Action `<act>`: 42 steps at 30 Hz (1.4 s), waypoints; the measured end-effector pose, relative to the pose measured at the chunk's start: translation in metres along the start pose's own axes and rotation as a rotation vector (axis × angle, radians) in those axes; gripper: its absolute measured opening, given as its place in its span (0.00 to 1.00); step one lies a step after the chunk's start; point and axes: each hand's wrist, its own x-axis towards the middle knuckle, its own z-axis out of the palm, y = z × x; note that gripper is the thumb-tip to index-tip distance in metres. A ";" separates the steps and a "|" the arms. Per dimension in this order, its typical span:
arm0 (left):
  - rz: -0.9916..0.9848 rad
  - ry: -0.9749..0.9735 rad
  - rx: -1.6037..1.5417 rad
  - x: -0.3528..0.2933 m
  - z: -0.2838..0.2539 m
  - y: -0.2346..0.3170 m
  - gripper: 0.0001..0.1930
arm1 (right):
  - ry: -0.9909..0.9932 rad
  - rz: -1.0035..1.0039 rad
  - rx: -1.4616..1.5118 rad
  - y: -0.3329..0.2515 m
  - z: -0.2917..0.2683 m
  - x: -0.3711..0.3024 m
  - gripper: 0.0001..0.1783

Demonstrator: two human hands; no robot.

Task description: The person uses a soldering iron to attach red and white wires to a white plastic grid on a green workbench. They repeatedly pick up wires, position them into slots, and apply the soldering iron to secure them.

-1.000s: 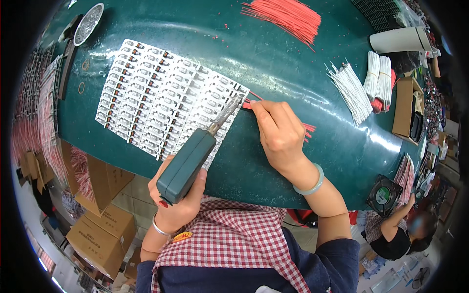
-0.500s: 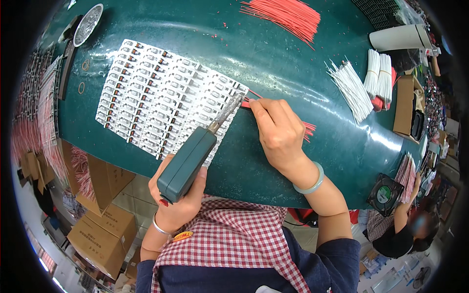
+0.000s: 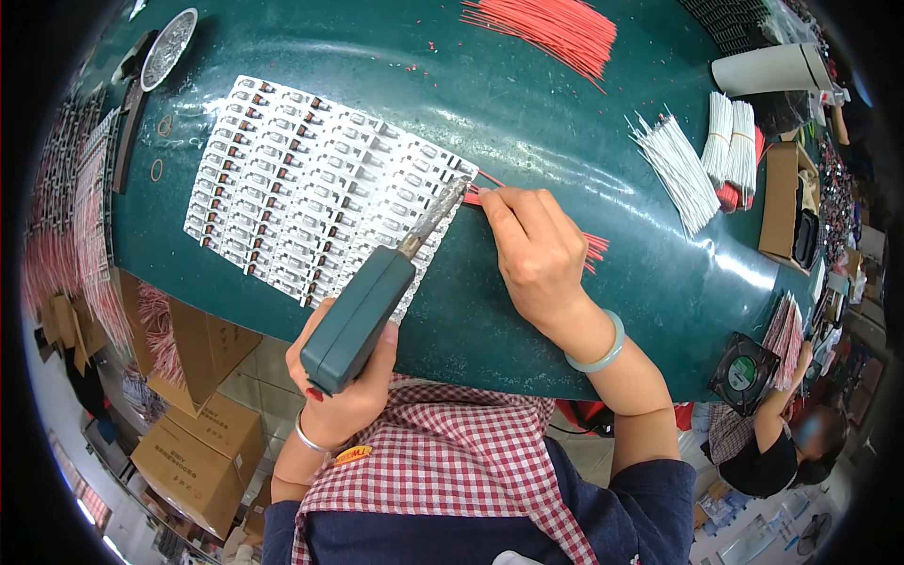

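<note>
A dark green soldering gun (image 3: 360,318) is gripped in my left hand (image 3: 353,400), its metal tip slanting up to the right edge of a white circuit board panel (image 3: 292,188). Rows of small parts cover that panel. Just right of the tip, my right hand (image 3: 539,250) pinches a thin red wire (image 3: 474,195) whose end lies at the panel's edge. Another red wire (image 3: 490,178) sticks out from the panel a little farther up. More red wire ends (image 3: 595,250) poke out on the right side of my right hand. The exact contact at the tip is too small to make out.
A bundle of red wires (image 3: 546,33) lies at the far side of the green table (image 3: 452,311). White wire bundles (image 3: 680,179) and an open cardboard box (image 3: 786,202) are on the right, near a black fan (image 3: 742,375). At far left stands a round dish (image 3: 169,49). A co-worker (image 3: 767,438) sits at right.
Both hands stay nearly in place. The soldering gun's body has shifted very slightly left and down, with its tip still at the panel's right edge.
</note>
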 end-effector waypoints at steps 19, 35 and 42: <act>-0.073 0.039 -0.044 -0.017 -0.007 -0.009 0.11 | 0.017 -0.002 0.093 -0.005 0.000 -0.010 0.15; -0.045 -0.034 -0.006 -0.012 -0.005 -0.006 0.07 | -0.016 -0.064 0.000 -0.004 0.002 -0.008 0.13; -0.090 0.076 -0.064 -0.027 -0.010 -0.011 0.12 | -0.006 -0.030 -0.007 -0.009 0.000 -0.006 0.15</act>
